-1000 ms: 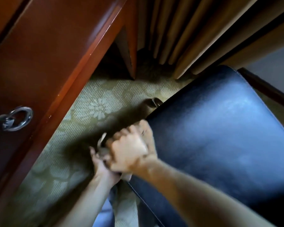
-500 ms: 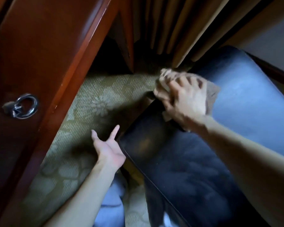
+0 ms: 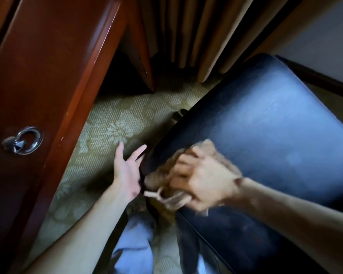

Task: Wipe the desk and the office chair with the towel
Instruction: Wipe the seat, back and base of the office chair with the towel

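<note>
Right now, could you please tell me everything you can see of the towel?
The towel is a small tan cloth, soft and bunched, blurred by motion. The right hand grips it and presses it on the near left corner of the dark blue chair seat. A loose loop or tag hangs off the seat edge. The open left hand is beside that edge, not on the towel.

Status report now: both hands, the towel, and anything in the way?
Right hand shut on towel, pressing it on chair seat near corner. Left hand open, at seat edge. Desk close on left; nothing blocks the seat.
</note>
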Action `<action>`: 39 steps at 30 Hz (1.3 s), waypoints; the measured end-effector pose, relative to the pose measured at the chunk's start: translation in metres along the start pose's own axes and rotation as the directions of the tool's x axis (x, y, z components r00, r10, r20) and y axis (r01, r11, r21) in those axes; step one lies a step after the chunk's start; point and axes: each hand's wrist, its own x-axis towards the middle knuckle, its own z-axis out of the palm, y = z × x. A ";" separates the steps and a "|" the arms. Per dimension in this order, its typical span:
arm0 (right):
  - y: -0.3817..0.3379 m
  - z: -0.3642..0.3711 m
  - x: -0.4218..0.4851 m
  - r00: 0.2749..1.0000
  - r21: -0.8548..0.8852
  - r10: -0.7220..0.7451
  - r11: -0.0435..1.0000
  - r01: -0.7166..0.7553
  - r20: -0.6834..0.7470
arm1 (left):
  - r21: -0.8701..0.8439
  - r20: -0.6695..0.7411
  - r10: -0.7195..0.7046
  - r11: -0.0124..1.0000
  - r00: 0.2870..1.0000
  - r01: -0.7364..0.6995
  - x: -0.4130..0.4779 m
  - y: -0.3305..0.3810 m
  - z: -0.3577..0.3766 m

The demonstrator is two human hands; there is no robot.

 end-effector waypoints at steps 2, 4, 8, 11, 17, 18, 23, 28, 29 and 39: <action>0.038 -0.022 -0.011 0.973 -0.067 0.158 0.983 -0.171 -0.170 | 0.072 -0.030 0.026 0.997 0.999 -0.024 0.000 -0.005 0.006; 0.067 -0.032 -0.018 0.832 -0.039 0.473 0.863 -0.504 -0.290 | 0.198 -0.076 0.085 0.978 0.993 -0.069 0.000 -0.011 0.014; 0.040 0.002 -0.015 0.433 0.006 0.868 0.447 -0.894 -0.242 | 0.418 -0.127 0.191 0.900 0.973 -0.122 0.005 -0.021 0.021; -0.018 0.037 -0.008 0.409 0.075 0.882 0.436 -0.897 -0.234 | 0.455 -0.106 0.160 0.885 0.981 -0.095 0.011 -0.017 0.024; -0.106 0.069 -0.029 0.769 0.090 0.639 0.768 -0.634 -0.032 | 0.735 -0.068 0.290 0.662 0.955 -0.149 -0.003 -0.028 0.047; -0.108 0.068 -0.034 0.815 0.083 0.579 0.812 -0.578 0.010 | 0.781 -0.049 0.299 0.606 0.953 -0.151 -0.006 -0.028 0.050; -0.083 0.030 -0.080 0.837 0.023 0.533 0.845 -0.535 -0.127 | 0.926 0.213 0.385 0.215 0.898 -0.312 -0.026 -0.033 0.101; 0.017 -0.043 -0.151 0.409 0.105 0.772 0.516 -0.850 -0.486 | 0.918 0.339 0.441 0.037 0.831 -0.395 -0.022 -0.041 0.151; 0.039 -0.059 -0.163 0.360 0.121 0.794 0.471 -0.874 -0.490 | 0.922 0.327 0.460 0.038 0.826 -0.386 -0.020 -0.041 0.158; 0.201 -0.089 -0.169 0.312 0.043 0.932 0.324 -0.945 -0.182 | 0.975 0.217 0.536 -0.082 0.816 -0.205 0.017 -0.048 0.197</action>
